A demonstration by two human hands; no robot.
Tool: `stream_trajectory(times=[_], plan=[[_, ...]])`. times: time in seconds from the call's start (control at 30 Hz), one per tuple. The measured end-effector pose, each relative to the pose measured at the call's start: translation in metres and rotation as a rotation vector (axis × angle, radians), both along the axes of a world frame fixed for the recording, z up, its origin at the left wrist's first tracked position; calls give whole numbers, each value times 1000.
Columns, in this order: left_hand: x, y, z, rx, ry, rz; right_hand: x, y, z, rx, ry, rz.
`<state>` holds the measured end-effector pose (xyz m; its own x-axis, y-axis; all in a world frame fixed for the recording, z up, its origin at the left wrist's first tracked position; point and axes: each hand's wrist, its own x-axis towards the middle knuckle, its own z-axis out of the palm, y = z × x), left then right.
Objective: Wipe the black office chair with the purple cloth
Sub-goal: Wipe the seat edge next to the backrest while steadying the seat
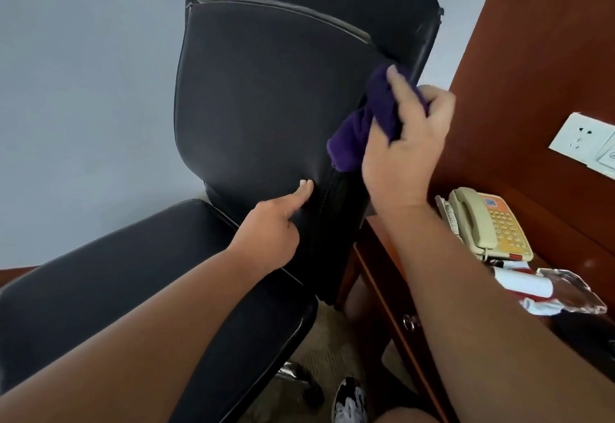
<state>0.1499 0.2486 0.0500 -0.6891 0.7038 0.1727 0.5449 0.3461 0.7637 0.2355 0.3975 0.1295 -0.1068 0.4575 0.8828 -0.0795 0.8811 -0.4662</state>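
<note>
The head view looks down on a black leather-look office chair (266,106) with a tall padded backrest and a wide seat cushion, standing on beige carpet (336,349) close to a grey wall (83,73). A bunched purple terry cloth (359,126) lies pressed against the right edge of the backrest, about halfway up, and part of it hangs down over that edge. The right hand (402,153) is closed around the cloth, the fingers wrapped over its top and the thumb side toward the chair; the hand is slightly blurred. The left hand (276,219) rests on the lower right corner of the backrest, just above the seat, its fingers curled loosely against the upholstery with nothing in its grasp. To the right of the chair stands a reddish-brown wooden desk (382,276), near but apart from the chair. On it sit a beige push-button telephone (489,223) and a crumpled clear plastic wrapper (565,292). A white wall socket (579,138) is fixed to the wood panel behind the desk. A black-and-white shoe (349,402) shows at the bottom edge.
</note>
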Motion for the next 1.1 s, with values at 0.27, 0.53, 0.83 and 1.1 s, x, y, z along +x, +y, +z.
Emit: stream_trajectory(times=[0.27,0.53,0.83,1.1], plan=[[-2,7,-3,30,37,-9,11,-27,-232,-561,-621,163],[-10,8,-12,0,165,-40,-24,-51,-156,-992,-11,185],[-25,-30,-53,-82,162,-121,4,-36,-223,-617,-630,87],[-47,-87,-166,-664,23,122,22,-17,-250,-608,-978,32]])
